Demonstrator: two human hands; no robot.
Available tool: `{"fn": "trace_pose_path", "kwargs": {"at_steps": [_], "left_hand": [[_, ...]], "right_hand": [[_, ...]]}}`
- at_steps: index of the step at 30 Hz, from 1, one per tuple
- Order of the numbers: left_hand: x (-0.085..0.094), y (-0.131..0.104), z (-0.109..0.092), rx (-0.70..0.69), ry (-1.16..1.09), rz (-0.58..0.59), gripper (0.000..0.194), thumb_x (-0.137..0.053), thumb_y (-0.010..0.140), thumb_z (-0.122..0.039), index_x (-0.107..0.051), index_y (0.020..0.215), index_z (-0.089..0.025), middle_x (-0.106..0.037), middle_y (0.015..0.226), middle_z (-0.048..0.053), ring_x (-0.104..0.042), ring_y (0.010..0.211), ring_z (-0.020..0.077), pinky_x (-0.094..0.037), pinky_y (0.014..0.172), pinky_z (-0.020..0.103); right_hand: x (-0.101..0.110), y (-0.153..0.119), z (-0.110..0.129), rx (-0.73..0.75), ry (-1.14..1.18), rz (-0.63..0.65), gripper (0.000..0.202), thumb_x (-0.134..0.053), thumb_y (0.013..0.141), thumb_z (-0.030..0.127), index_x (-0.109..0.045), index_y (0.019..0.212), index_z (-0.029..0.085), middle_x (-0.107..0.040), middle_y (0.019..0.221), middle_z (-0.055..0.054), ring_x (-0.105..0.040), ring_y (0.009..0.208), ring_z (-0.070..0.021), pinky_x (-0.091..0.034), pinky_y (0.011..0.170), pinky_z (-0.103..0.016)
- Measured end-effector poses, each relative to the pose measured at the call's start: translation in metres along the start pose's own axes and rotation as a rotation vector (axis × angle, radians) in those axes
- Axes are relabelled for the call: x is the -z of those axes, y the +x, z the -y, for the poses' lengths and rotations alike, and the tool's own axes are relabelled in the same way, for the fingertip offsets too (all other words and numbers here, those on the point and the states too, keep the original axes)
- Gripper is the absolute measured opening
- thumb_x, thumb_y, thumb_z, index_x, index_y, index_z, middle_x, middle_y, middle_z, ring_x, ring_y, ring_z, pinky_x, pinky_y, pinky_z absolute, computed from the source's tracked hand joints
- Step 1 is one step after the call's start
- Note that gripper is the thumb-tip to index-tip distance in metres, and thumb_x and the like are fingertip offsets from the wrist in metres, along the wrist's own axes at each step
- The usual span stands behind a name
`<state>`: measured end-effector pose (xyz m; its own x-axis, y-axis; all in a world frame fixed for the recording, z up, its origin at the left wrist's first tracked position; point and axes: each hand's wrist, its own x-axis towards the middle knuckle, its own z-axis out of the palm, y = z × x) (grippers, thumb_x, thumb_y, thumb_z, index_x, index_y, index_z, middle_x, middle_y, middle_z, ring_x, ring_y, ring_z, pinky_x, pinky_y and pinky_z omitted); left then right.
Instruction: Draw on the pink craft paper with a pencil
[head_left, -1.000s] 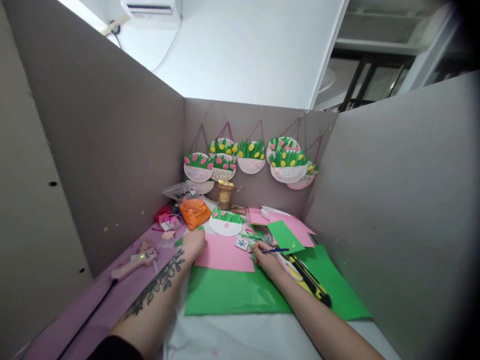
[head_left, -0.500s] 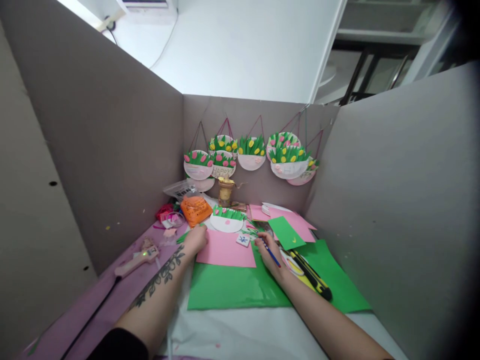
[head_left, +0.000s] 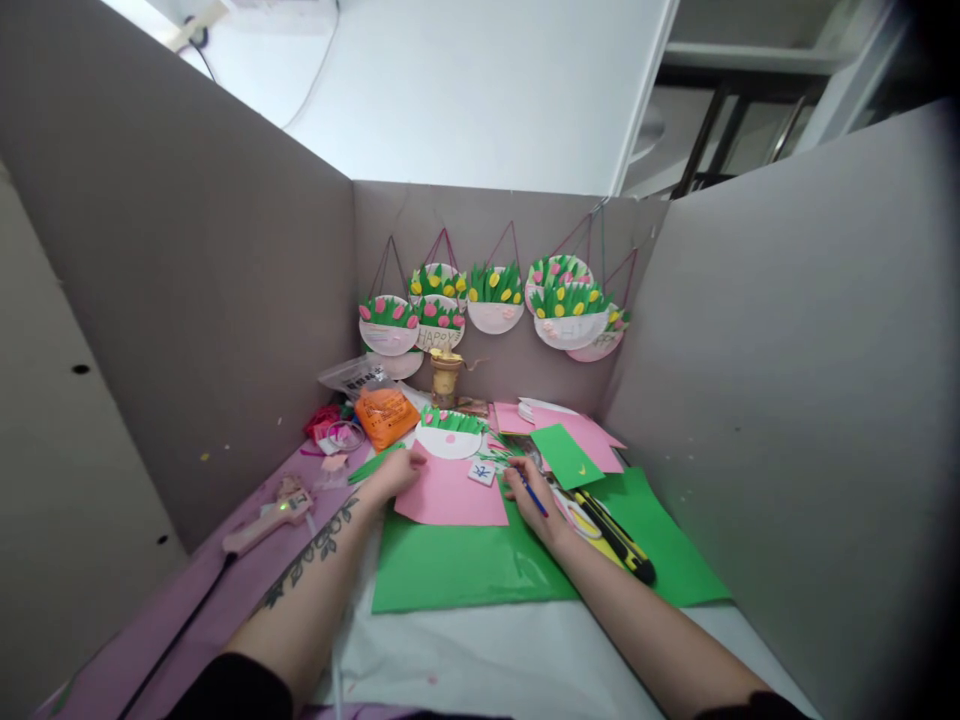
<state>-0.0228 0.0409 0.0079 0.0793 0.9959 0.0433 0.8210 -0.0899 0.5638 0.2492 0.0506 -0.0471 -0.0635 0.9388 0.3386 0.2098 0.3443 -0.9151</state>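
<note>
My left hand is at the upper left corner of a pink sheet, its fingers closed on that corner. A blue pen is held in my right hand, beside the sheet's right edge. On the sheet's upper right lies a small white card with a blue mark. Just behind the sheet sits a white half-round plate with green paper grass and pink bits. A large green sheet lies under the pink one.
Scissors and a black-yellow cutter lie to the right, near a green card. An orange bag and a pink glue gun are on the left. Decorated plates hang on the back panel.
The view has shifted slightly. My left hand has moved a little right over the pink sheet's corner, and the sheet's top left is lifted. The pen stays in my right hand.
</note>
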Motion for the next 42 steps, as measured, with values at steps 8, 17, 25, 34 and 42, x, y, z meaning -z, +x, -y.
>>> {"fn": "trace_pose_path", "kwargs": {"at_steps": [8, 17, 25, 34, 42], "left_hand": [[-0.034, -0.011, -0.027, 0.121, -0.340, 0.085, 0.050, -0.058, 0.067, -0.013, -0.059, 0.117, -0.013, -0.065, 0.112, 0.009, -0.062, 0.094, 0.0215, -0.048, 0.083, 0.028], [-0.025, -0.013, -0.021, -0.112, 0.116, -0.082, 0.052, -0.054, 0.076, -0.033, -0.051, 0.125, -0.016, -0.048, 0.131, 0.014, -0.049, 0.115, 0.0263, -0.035, 0.100, 0.034], [-0.024, -0.008, -0.009, -0.094, 0.336, -0.020, 0.038, -0.052, 0.077, -0.031, -0.059, 0.112, -0.020, -0.058, 0.114, 0.011, -0.054, 0.104, 0.0240, -0.039, 0.092, 0.032], [-0.026, -0.011, -0.014, -0.101, 0.362, 0.017, 0.033, -0.045, 0.081, -0.027, -0.059, 0.111, -0.024, -0.059, 0.113, 0.009, -0.053, 0.104, 0.0230, -0.039, 0.091, 0.032], [-0.021, -0.017, -0.021, -0.103, 0.391, 0.027, 0.033, -0.041, 0.083, -0.029, -0.061, 0.109, -0.024, -0.061, 0.109, 0.010, -0.054, 0.100, 0.0245, -0.043, 0.081, 0.032]], "right_hand": [[0.012, 0.013, 0.005, -0.138, 0.131, -0.151, 0.043, -0.049, 0.077, 0.055, -0.047, 0.103, 0.022, -0.061, 0.087, -0.003, -0.060, 0.061, -0.0132, -0.047, 0.044, -0.023], [0.016, 0.006, 0.033, -0.023, 0.185, -0.079, 0.042, -0.047, 0.079, 0.059, -0.052, 0.097, 0.021, -0.064, 0.085, -0.003, -0.063, 0.073, -0.0150, -0.051, 0.050, -0.022], [0.018, 0.011, 0.018, 0.062, -0.206, -0.007, 0.032, -0.045, 0.081, 0.048, -0.056, 0.093, 0.020, -0.063, 0.086, -0.005, -0.059, 0.080, -0.0209, -0.048, 0.061, -0.031], [0.043, 0.019, -0.001, 0.217, -0.663, 0.021, 0.015, -0.047, 0.075, 0.029, -0.057, 0.079, 0.019, -0.060, 0.077, -0.006, -0.054, 0.073, -0.0204, -0.042, 0.072, -0.033], [0.029, 0.015, -0.001, 0.260, -0.507, 0.009, 0.024, -0.048, 0.065, 0.017, -0.056, 0.087, 0.019, -0.060, 0.083, -0.004, -0.056, 0.074, -0.0195, -0.044, 0.071, -0.033]]}}
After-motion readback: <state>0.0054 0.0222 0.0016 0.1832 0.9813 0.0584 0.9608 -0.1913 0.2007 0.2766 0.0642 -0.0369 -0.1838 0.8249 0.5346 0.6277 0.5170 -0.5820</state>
